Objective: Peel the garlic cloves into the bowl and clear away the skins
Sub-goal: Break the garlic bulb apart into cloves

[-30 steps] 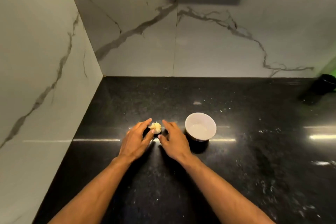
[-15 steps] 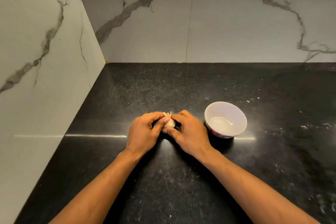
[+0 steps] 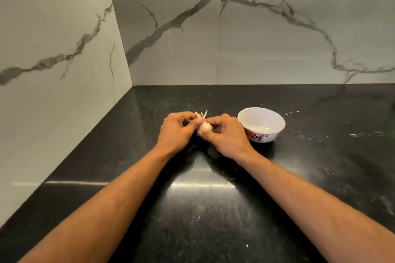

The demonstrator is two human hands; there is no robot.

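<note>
A small pale garlic bulb with dry papery tips sticking up is held between both hands just above the black counter. My left hand grips its left side, thumb pressed on top. My right hand grips its right side and underside with curled fingers. A white bowl with a red flower pattern on its outer wall stands on the counter just right of my right hand; nothing shows inside it.
The black speckled counter runs into a corner of marble-patterned walls at left and behind. Small pale specks lie scattered on the counter, mostly right of the bowl.
Both hands closed around the garlic, which lay on the counter a second ago, and now hold it between their fingers. The camera tilted, shifting the scene.
</note>
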